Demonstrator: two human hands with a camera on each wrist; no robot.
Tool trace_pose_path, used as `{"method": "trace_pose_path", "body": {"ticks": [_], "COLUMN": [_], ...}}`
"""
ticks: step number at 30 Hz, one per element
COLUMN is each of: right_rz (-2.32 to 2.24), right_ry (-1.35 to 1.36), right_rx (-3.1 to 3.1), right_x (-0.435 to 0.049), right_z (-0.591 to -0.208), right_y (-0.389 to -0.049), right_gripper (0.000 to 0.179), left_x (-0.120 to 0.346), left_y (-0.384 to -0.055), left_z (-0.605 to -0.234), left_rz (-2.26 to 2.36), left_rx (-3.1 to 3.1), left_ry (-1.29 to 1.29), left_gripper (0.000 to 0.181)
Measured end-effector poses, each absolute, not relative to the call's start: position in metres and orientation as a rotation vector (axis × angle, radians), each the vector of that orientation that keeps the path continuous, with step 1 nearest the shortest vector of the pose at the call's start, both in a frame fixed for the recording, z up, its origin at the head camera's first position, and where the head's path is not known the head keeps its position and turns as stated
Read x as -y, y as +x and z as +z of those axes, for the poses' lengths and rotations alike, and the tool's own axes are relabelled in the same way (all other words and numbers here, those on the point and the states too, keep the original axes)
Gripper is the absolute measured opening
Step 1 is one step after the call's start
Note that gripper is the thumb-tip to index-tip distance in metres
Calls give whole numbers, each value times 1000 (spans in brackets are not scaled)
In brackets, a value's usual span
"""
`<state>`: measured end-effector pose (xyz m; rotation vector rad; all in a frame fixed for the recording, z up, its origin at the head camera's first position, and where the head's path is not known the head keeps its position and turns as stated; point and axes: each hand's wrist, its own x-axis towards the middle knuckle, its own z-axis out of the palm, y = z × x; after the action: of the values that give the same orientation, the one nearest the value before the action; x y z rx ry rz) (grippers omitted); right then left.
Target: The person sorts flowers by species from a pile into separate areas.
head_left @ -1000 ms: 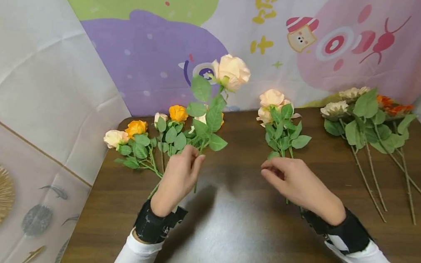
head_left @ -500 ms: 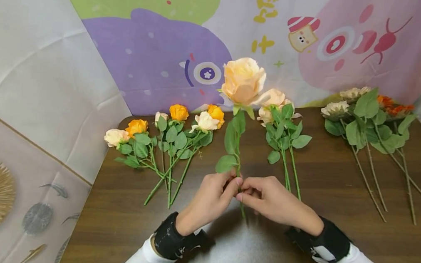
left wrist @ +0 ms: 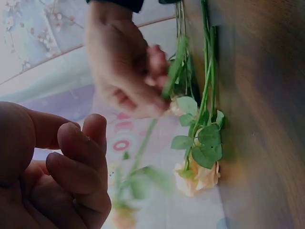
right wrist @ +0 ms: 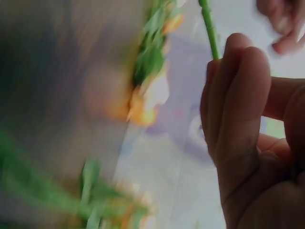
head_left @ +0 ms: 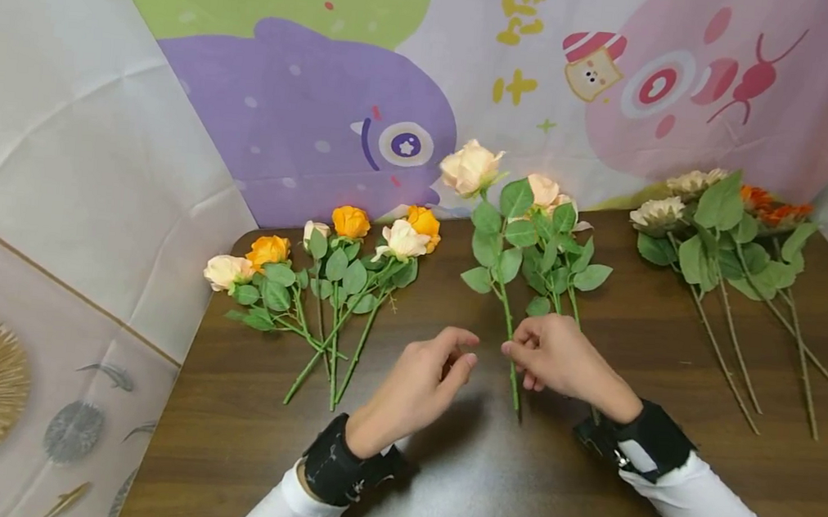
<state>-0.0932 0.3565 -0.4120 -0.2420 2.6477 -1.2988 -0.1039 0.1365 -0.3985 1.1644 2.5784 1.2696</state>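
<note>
My right hand pinches the green stem of a pale peach rose low down, between thumb and fingers. The bloom leans up and to the left, and its leaves overlap the peach roses lying behind it in the head view. To the left, my left hand holds nothing; its fingers are loosely bent and apart from the stem. In the left wrist view the held rose hangs blurred below the right hand. The right wrist view shows a piece of the stem beyond the fingers.
On the wooden table, orange roses and cream roses lie in a group at the left, stems crossing. White flowers and orange-red flowers lie at the right. A printed cloth hangs behind the table.
The left hand carried the rose from the left group to the middle, where both hands held its stem. Now the left hand has let go, and the right hand holds the rose slightly farther right.
</note>
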Motion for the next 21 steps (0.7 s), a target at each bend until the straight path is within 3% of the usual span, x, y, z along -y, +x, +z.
{"method": "trace_pose_path", "body": {"ticks": [14,16,20,21], "right_rz": [-921,-903,-947,-958], "right_ry": [-48,-49,-28,-21], "right_rx": [-2805,-2802,-2724,-2699], "right_x": [-385,-385,-387,-387], "right_z": [-436,-437,-441,-442], "right_y": [-113,-114,-115,-115], "right_gripper": [40,38,9,10], "left_x": [-134,-135,-134,-134], "left_y": [-101,-101,-101,-101], "left_z": [-394,-394,-394,-395], "left_rz": [1121,1097,1058,1051], "left_rx": [-2640,-2644,-2642,-2642], "left_ry": [1276,1295,1338,1350], "left_gripper": [19,19,19,19]}}
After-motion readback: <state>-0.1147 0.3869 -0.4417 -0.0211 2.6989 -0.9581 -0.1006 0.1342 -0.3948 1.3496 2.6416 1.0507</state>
